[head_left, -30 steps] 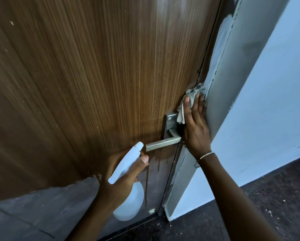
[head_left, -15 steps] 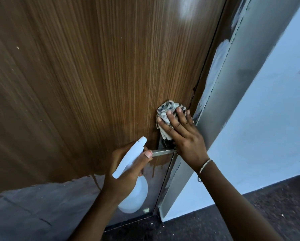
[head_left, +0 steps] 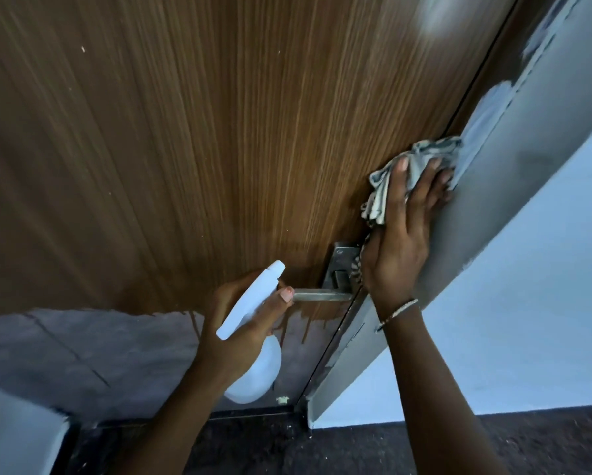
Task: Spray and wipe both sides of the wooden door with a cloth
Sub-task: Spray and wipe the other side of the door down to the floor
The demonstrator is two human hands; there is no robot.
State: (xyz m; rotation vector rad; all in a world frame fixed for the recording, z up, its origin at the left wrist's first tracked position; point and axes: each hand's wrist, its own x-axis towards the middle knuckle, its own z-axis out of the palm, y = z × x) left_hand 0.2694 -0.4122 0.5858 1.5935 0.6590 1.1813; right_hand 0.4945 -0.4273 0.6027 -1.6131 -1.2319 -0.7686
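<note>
That cloth [head_left: 380, 193] looks soft and floppy, so I'd palm it bunched; right hand [head_left: 400, 241] presses it flat-fingered on the door [head_left: 219, 132], just above the handle [head_left: 322, 296]; left hand [head_left: 233, 334] is curled round the spray bottle [head_left: 253, 368].

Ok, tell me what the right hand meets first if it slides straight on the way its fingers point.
Probably the grey frame: the right hand presses the cloth flat at the edge of the door, fingers pointing up and slightly right, toward that frame. Depth is hard to judge.
</note>
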